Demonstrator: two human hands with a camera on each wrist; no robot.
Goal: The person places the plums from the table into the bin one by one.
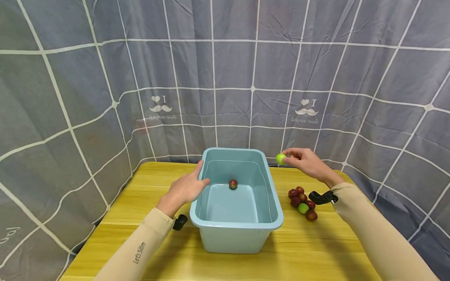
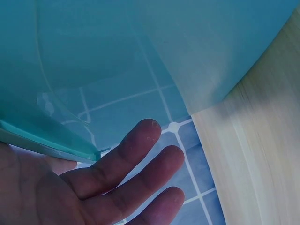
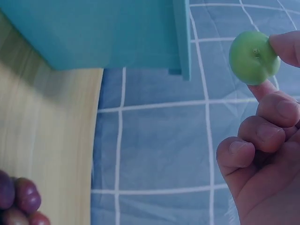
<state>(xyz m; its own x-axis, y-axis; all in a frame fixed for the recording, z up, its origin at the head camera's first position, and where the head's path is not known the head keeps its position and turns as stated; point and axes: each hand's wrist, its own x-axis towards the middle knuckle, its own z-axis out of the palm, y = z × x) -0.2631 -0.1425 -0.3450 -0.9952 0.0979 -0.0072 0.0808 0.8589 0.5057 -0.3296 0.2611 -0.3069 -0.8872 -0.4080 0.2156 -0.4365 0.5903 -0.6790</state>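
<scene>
Gray curtain (image 1: pixel 232 66) with a white grid hangs behind the tub (image 1: pixel 236 225) and to both sides of it, printed with hearts, moustaches and mirrored lettering. Under the tub is a yellow wood-grain table (image 1: pixel 158 175); the tub stands upright on it, pale blue and open at the top.

At the tub's left rim is the left hand (image 1: pixel 185 188), its thumb over the edge and its other fingers outside. From the left wrist, those fingers look loose, spread and only slightly bent, with the rim lying across the hand.

Off the tub's far right corner, raised above the table, is the right hand (image 1: pixel 306 162). It pinches a green plum (image 1: pixel 281 159) between thumb and forefinger, the other fingers folded toward the palm. That plum is outside the tub, apart from its rim.

Inside the tub, toward the far end of its floor, sits one red plum (image 1: pixel 233 184). On the table to the right of the tub lies a pile (image 1: pixel 295 201) of dark red plums with one green among them, several touching.

Beige sleeves (image 1: pixel 369 226) and black wrist straps (image 1: pixel 320 197) cover both arms, to either side of the tub.
</scene>
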